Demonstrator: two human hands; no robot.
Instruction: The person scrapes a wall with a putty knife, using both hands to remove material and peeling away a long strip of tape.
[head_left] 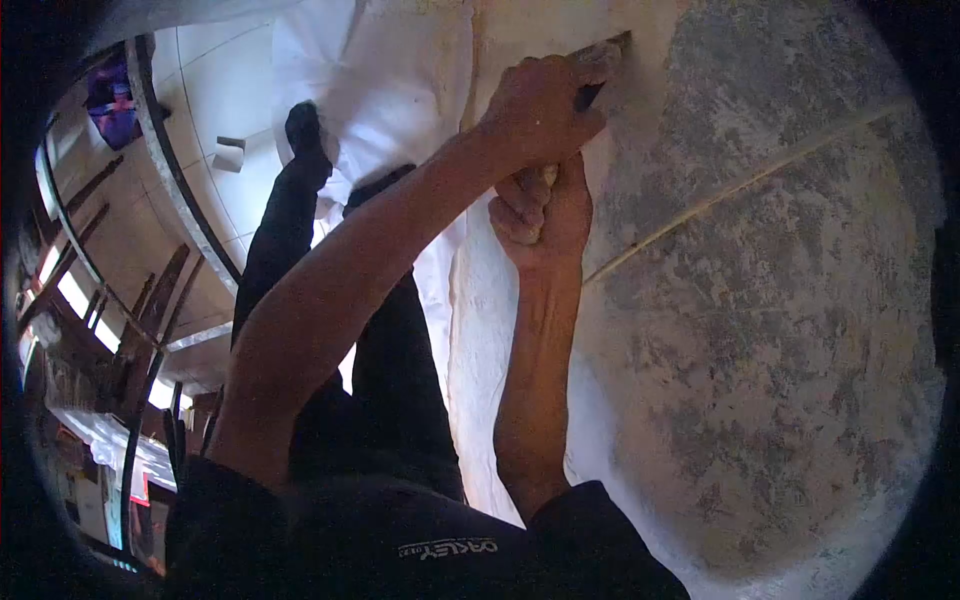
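Observation:
My left hand (540, 105) is closed around a scraper (603, 55), close to its flat blade. The blade edge presses against a wall surface (780, 300) that is mottled grey and white. My right hand (547, 212) sits just below the left one, fingers curled round the lower end of the tool's handle, most of which the hands hide. Both arms stretch from my dark-shirted body at the bottom of the view up to the wall.
A thin pale line (740, 185) runs diagonally across the wall. White sheeting (400, 90) covers the tiled floor (215, 70) by my dark-trousered leg (290, 200). A small white object (230, 155) lies on the tiles. A curved metal railing (165, 150) runs along the left.

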